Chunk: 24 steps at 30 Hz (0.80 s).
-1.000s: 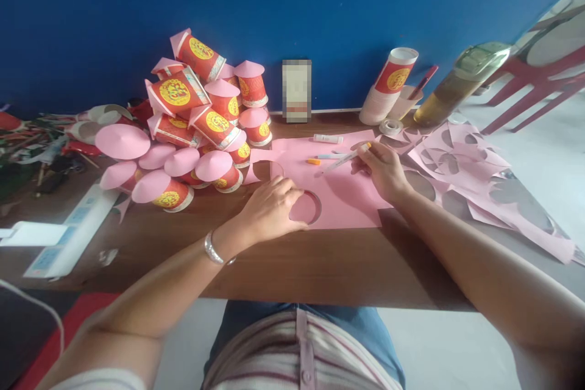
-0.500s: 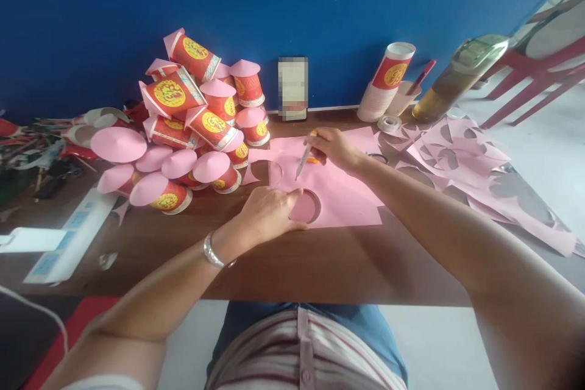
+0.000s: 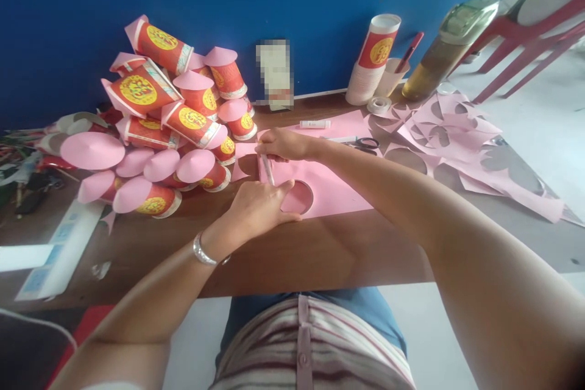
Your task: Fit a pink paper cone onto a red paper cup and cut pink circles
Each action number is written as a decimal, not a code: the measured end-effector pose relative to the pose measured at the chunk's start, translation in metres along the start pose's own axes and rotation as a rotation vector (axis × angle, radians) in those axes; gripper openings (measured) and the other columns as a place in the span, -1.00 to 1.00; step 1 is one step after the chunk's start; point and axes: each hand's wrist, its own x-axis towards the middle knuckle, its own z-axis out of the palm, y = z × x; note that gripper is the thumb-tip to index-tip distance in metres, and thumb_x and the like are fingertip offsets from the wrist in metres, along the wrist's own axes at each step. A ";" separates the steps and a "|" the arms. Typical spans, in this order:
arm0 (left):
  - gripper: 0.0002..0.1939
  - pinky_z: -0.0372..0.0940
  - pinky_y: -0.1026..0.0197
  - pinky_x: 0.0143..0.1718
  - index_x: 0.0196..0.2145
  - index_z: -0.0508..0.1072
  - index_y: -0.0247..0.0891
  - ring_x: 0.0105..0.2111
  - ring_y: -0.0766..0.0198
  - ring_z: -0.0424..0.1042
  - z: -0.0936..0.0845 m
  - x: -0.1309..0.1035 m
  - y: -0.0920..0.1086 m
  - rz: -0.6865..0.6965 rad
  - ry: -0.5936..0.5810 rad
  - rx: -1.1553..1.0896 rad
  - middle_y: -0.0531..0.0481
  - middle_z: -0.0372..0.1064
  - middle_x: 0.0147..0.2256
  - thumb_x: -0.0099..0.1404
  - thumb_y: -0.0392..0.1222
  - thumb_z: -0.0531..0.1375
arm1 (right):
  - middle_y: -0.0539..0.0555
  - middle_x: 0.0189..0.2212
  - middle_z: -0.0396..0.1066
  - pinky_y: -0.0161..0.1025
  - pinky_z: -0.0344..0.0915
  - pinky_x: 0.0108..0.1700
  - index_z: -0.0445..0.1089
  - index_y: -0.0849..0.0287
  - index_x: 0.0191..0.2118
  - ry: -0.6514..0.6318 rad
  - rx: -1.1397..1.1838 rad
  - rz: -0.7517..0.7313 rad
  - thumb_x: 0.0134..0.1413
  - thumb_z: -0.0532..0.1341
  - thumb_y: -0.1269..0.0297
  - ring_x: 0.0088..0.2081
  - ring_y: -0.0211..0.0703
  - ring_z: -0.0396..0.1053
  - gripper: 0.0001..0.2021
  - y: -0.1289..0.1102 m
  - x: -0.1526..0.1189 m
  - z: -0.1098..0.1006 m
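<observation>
A pink paper sheet lies on the wooden table. My left hand presses a round object down on the sheet, and its pink circular face shows beside my thumb. My right hand holds a pen with its tip pointing down at the sheet just above my left hand.
A pile of red paper cups with pink cone lids sits at the left. A cup stack, a tape roll, scissors, a glue stick and a bottle stand behind. Pink paper scraps spread right.
My right hand carried the pen leftward across the sheet, from the right side to just above my left hand. The left hand stayed pressed in place. The view shifted slightly.
</observation>
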 end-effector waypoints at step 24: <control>-0.23 0.44 -0.02 -0.24 0.31 0.40 -0.15 -0.27 -0.21 0.64 -0.001 0.001 -0.001 -0.024 -0.014 -0.058 -0.23 0.62 -0.32 0.28 0.31 0.28 | -0.11 -0.67 0.24 -0.38 0.14 -0.54 0.25 0.16 -0.48 -0.052 -0.170 0.005 0.42 0.14 0.42 -0.61 -0.35 0.21 -0.65 0.000 -0.002 -0.002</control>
